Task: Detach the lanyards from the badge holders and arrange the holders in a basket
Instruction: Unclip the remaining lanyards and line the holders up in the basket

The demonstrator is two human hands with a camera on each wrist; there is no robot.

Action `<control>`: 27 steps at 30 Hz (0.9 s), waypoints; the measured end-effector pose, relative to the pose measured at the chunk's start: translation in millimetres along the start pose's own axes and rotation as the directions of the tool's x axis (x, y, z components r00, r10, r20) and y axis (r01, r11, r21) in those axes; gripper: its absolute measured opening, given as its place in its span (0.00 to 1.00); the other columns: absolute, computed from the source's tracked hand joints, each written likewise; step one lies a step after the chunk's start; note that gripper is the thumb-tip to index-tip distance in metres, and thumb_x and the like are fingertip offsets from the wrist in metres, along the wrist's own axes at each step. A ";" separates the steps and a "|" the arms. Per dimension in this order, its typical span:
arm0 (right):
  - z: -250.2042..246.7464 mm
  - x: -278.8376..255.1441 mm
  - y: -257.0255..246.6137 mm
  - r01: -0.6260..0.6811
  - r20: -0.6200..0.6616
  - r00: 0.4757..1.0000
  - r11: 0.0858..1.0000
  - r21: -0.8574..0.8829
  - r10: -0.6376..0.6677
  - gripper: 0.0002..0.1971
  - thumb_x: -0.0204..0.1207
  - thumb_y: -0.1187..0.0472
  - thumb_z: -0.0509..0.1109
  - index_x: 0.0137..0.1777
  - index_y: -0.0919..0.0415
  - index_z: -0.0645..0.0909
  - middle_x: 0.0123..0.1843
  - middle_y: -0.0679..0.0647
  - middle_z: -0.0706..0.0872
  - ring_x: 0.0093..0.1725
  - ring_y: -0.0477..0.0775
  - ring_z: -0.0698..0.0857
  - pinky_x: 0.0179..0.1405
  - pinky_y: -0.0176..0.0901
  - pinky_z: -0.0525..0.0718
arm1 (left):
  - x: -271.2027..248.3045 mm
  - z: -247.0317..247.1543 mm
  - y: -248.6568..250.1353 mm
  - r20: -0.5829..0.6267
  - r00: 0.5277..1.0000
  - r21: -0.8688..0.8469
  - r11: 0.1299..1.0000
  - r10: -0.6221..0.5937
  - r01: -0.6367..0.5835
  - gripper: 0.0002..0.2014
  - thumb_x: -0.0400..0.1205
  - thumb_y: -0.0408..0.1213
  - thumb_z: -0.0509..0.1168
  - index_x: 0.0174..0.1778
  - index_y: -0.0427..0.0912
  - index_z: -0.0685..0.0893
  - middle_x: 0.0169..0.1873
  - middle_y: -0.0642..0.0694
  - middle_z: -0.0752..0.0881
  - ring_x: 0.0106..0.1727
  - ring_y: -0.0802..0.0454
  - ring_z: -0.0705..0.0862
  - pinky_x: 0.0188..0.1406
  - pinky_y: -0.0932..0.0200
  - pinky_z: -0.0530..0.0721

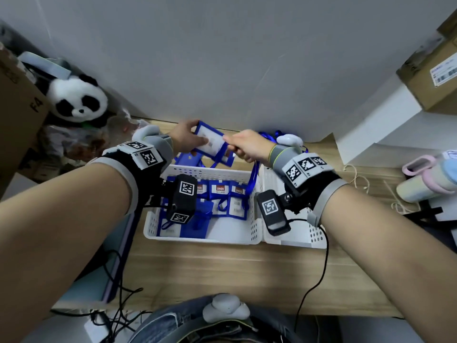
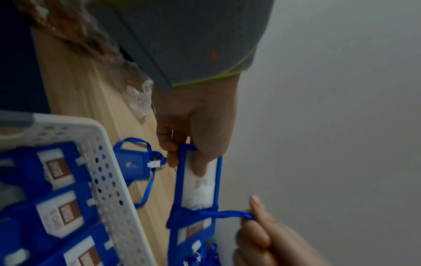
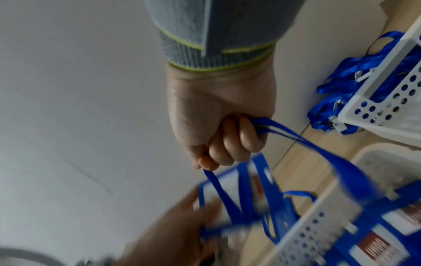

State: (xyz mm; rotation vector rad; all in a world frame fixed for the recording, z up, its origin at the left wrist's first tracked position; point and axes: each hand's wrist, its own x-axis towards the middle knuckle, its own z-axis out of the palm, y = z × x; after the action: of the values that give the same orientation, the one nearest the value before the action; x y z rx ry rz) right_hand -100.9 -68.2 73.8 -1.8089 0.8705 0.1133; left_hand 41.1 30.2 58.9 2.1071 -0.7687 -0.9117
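Observation:
My left hand (image 1: pixel 191 138) grips a blue badge holder (image 1: pixel 210 144) by its far end, above the table behind the white basket (image 1: pixel 210 172); its thumb (image 2: pixel 200 167) lies on the clear face of this badge holder (image 2: pixel 216 180). My right hand (image 1: pixel 243 146) is fisted round the blue lanyard (image 3: pixel 303 142), and the lanyard (image 2: pixel 227 214) runs taut from the holder's near end to that right hand (image 2: pixel 259 232). Several holders with red-and-white cards (image 1: pixel 220 190) lie in the basket. Another holder (image 2: pixel 133 163) with its lanyard attached lies on the table behind the basket.
A second white basket (image 1: pixel 300 237) stands to the right of the first. A heap of loose blue lanyards (image 3: pixel 346 84) lies by its far end. A plush panda (image 1: pixel 76 97) and cardboard box (image 1: pixel 17 100) sit left; bottles (image 1: pixel 425 179) right. Wall close behind.

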 end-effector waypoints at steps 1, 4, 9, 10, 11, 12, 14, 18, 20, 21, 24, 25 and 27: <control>-5.9 0.6 -2.6 0.011 -0.010 1.000 1.000 0.018 -0.011 0.21 0.84 0.50 0.58 0.28 0.55 0.67 0.20 0.47 0.63 0.13 0.40 0.59 0.13 0.29 0.56 | -2.0 -2.3 -2.2 0.070 0.997 0.052 0.999 -0.019 0.015 0.27 0.80 0.33 0.67 0.75 0.43 0.68 0.52 0.42 0.83 0.37 0.48 0.83 0.34 0.59 0.85; -22.3 2.6 -0.3 0.040 -0.058 0.998 0.997 0.073 -0.036 0.21 0.83 0.50 0.60 0.28 0.56 0.67 0.17 0.45 0.63 0.14 0.40 0.58 0.13 0.29 0.55 | -7.7 -7.5 -5.6 0.294 0.954 -0.040 0.997 -0.054 0.069 0.22 0.79 0.33 0.68 0.69 0.46 0.74 0.54 0.40 0.84 0.49 0.41 0.83 0.45 0.53 0.85; -23.2 6.1 16.8 0.037 -0.122 0.992 0.967 0.254 -0.005 0.19 0.80 0.50 0.65 0.29 0.54 0.67 0.18 0.46 0.64 0.17 0.43 0.59 0.16 0.31 0.53 | -13.2 -10.9 1.4 0.474 0.878 -0.450 0.875 0.067 0.177 0.10 0.81 0.28 0.63 0.49 0.49 0.79 0.40 0.48 0.86 0.33 0.56 0.83 0.22 0.67 0.79; -19.4 6.8 20.0 0.028 -0.133 0.991 0.956 0.293 0.012 0.18 0.79 0.54 0.65 0.29 0.54 0.66 0.18 0.46 0.64 0.19 0.44 0.58 0.17 0.32 0.53 | -12.0 -10.0 2.1 0.451 0.889 -0.492 0.854 0.082 0.171 0.10 0.81 0.27 0.62 0.47 0.50 0.79 0.35 0.51 0.87 0.29 0.59 0.82 0.20 0.68 0.78; -15.5 7.0 22.9 0.010 -0.137 0.990 0.949 0.316 0.035 0.16 0.78 0.59 0.62 0.29 0.54 0.63 0.18 0.46 0.64 0.21 0.45 0.58 0.18 0.32 0.53 | -11.5 -8.4 3.7 0.423 0.901 -0.527 0.834 0.093 0.161 0.10 0.81 0.27 0.62 0.46 0.50 0.79 0.33 0.52 0.87 0.28 0.60 0.82 0.19 0.69 0.78; -10.1 7.2 24.8 -0.016 -0.134 0.989 0.949 0.314 0.061 0.17 0.79 0.64 0.57 0.29 0.54 0.61 0.18 0.48 0.64 0.23 0.46 0.57 0.18 0.31 0.54 | -10.3 -6.3 4.3 0.394 0.914 -0.557 0.816 0.098 0.153 0.10 0.81 0.27 0.62 0.46 0.49 0.79 0.34 0.51 0.87 0.29 0.59 0.82 0.20 0.69 0.79; 2.8 6.7 26.9 -0.046 -0.096 0.993 0.968 0.249 0.071 0.18 0.82 0.67 0.51 0.29 0.56 0.61 0.20 0.49 0.64 0.19 0.45 0.59 0.15 0.31 0.56 | -8.4 -1.2 5.6 0.320 0.944 -0.611 0.779 0.077 0.143 0.10 0.81 0.28 0.64 0.48 0.49 0.79 0.40 0.48 0.86 0.35 0.55 0.82 0.22 0.68 0.81; 25.3 4.0 20.8 -0.049 -0.019 0.998 0.988 0.148 0.053 0.19 0.83 0.60 0.50 0.29 0.56 0.64 0.23 0.48 0.64 0.15 0.42 0.59 0.14 0.30 0.55 | -3.6 6.6 8.8 0.123 0.990 -0.638 0.759 -0.065 0.129 0.09 0.82 0.30 0.64 0.51 0.50 0.77 0.42 0.48 0.83 0.36 0.54 0.79 0.25 0.67 0.77; 30.2 3.4 16.3 -0.027 -0.013 0.999 0.996 0.085 0.029 0.20 0.85 0.56 0.50 0.29 0.55 0.66 0.24 0.49 0.64 0.19 0.44 0.60 0.16 0.32 0.56 | -1.0 6.7 8.1 0.000 0.993 -0.536 0.838 -0.117 0.098 0.13 0.82 0.31 0.64 0.60 0.48 0.76 0.41 0.47 0.82 0.34 0.54 0.77 0.27 0.65 0.77; 30.1 3.2 14.6 -0.021 -0.016 1.000 0.998 0.059 0.022 0.20 0.85 0.55 0.51 0.29 0.55 0.67 0.24 0.48 0.66 0.17 0.43 0.61 0.16 0.31 0.57 | 0.7 5.9 6.3 -0.056 0.991 -0.459 0.885 -0.119 0.080 0.16 0.82 0.32 0.64 0.65 0.46 0.75 0.41 0.47 0.82 0.32 0.54 0.77 0.23 0.67 0.77; 23.2 4.3 8.2 0.033 -0.044 0.998 0.999 -0.043 -0.035 0.21 0.85 0.53 0.54 0.29 0.55 0.70 0.23 0.48 0.69 0.12 0.40 0.64 0.14 0.27 0.62 | 0.0 3.5 2.0 -0.116 0.989 -0.283 0.957 -0.092 0.056 0.21 0.81 0.33 0.66 0.71 0.42 0.73 0.49 0.41 0.83 0.32 0.53 0.80 0.15 0.70 0.79; 19.3 5.0 6.7 0.053 -0.060 0.997 0.997 -0.057 -0.056 0.20 0.85 0.54 0.55 0.29 0.55 0.70 0.23 0.48 0.69 0.12 0.40 0.64 0.13 0.27 0.63 | -0.9 2.2 1.6 -0.095 0.990 -0.281 0.957 -0.101 0.071 0.22 0.80 0.33 0.67 0.71 0.42 0.74 0.53 0.40 0.84 0.36 0.51 0.83 0.18 0.68 0.83; 11.5 6.7 5.7 0.084 -0.119 0.989 0.996 -0.030 -0.087 0.20 0.84 0.55 0.57 0.29 0.57 0.70 0.23 0.49 0.68 0.13 0.40 0.63 0.13 0.26 0.61 | -3.4 -0.2 2.1 -0.037 0.989 -0.307 0.944 -0.141 0.123 0.24 0.78 0.32 0.70 0.70 0.41 0.74 0.58 0.39 0.84 0.45 0.46 0.85 0.29 0.61 0.88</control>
State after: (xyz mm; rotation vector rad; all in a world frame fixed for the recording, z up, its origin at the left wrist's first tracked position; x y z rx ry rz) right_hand -95.8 -62.8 61.4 -1.8888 0.8770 -0.0404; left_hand 38.8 31.6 61.9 1.9187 -0.4287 -0.9674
